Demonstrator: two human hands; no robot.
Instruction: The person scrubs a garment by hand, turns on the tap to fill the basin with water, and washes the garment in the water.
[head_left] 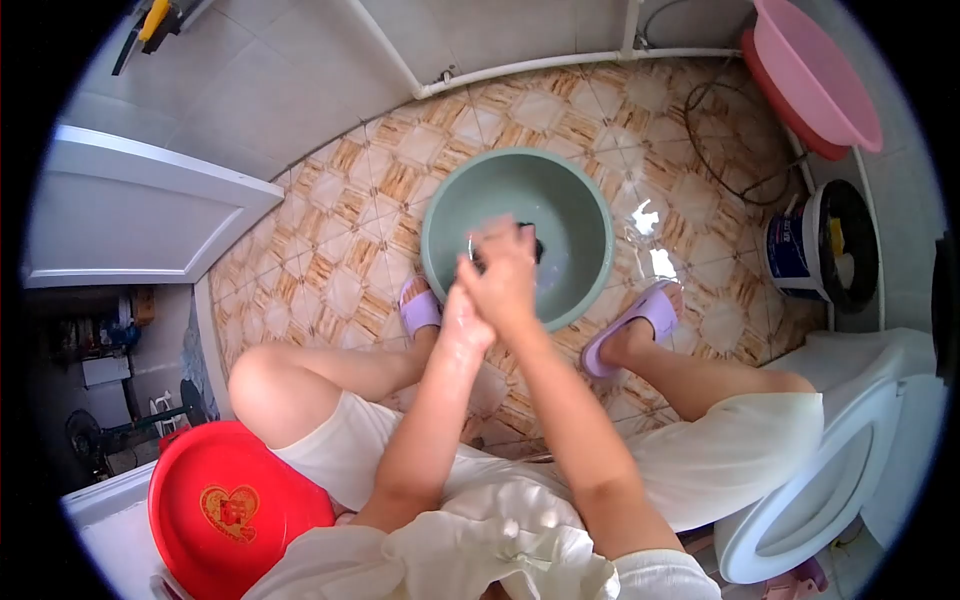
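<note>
Both hands are pressed together over the near left part of a grey-green basin point(436, 205) on the floor. My left hand point(468, 318) is wet, its wrist bent, and its fingers are mostly hidden by the other hand. My right hand point(503, 268) lies over it with curled fingers, smeared by motion. A small dark cloth-like item point(538, 246) shows beyond the fingers, and a dark bit of it appears between the hands. Its exact kind is unclear. Shallow water seems to lie in the basin.
Purple slippers point(622, 338) flank the basin on wet patterned tiles. A red basin point(180, 500) stands at lower left, near a white door point(150, 215). At right are a toilet point(740, 545), a bucket point(795, 250), a pink basin point(820, 80) and a hose point(690, 120).
</note>
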